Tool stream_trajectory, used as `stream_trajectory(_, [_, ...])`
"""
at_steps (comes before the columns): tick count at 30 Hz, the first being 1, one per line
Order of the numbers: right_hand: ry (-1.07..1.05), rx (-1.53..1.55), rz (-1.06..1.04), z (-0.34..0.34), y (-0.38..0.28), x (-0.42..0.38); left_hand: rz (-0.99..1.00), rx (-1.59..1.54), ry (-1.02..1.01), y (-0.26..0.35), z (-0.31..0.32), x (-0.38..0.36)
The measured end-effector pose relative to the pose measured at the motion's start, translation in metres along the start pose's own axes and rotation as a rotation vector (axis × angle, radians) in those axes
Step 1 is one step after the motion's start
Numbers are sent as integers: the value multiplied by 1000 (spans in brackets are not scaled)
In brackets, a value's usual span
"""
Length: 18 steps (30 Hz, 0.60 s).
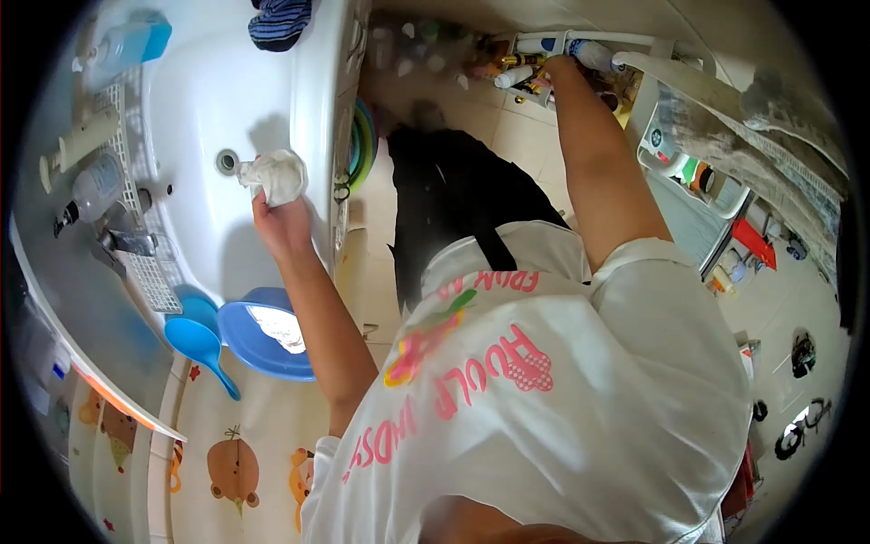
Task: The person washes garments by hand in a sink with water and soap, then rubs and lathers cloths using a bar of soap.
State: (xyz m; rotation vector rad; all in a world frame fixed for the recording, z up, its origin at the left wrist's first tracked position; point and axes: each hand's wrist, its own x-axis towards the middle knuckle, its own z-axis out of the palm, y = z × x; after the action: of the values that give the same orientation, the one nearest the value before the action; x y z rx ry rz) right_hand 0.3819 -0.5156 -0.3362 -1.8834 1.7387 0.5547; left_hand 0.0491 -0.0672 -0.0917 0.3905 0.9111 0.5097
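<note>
A bunched white cloth (pixel 277 176) is in my left hand (pixel 283 220), over the white basin (pixel 208 109) and just beside its round drain (pixel 227 162). The fingers are closed on the cloth's lower edge. On the other side, my right hand (pixel 549 74) reaches among bottles on a rack (pixel 625 40) by the wall. It is next to a white bottle (pixel 515 77) and some yellow-and-black containers. Its fingers are mostly hidden, and whether they hold anything cannot be made out.
A blue bowl (pixel 263 358) with white cloth inside and a blue ladle (pixel 194 339) stand near the basin. Dark striped cloth (pixel 279 24) lies on its upper rim. Bottles and a white wire rack (pixel 149 279) line the left side. Grey towels (pixel 743 154) hang at right.
</note>
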Motion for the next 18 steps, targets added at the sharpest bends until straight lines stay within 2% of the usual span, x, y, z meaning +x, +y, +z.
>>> stream_trajectory(2, [-29, 6, -8, 0, 0, 11, -8, 7, -23, 0, -2, 0])
stream_trajectory(3, [-93, 8, -68, -17, 4, -20, -12, 10, -35, 0, -2, 0])
stream_trajectory(5, [-167, -238, -357, -29, 8, -17, -15, 22, -15, 1, 0, -1])
stream_trajectory(6, [-175, -488, -581, -29, 12, 15, -16, 31, -3, 1, 1, -1])
stream_trajectory(8, [-163, -524, -560, -21, 15, 47, -18, 11, -6, 2, -4, 0])
stream_trajectory(10, [-113, -98, -90, -11, 5, 56, -24, -3, -19, 3, -7, 4])
stream_trajectory(12, [-78, -451, -245, -21, -1, 50, -34, -11, -34, 4, -11, 5])
stream_trajectory(13, [-15, -503, -388, -40, 9, 10, -35, -4, -26, 4, -11, 6])
stream_trajectory(15, [157, -502, -546, -51, 18, -25, -33, 5, -6, 4, -12, 7])
stream_trajectory(17, [366, -404, -569, -48, 25, -36, -21, -93, -4, 3, -8, 6])
stream_trajectory(18, [397, -354, -548, -46, 35, -40, -16, -139, 5, 4, -8, 2])
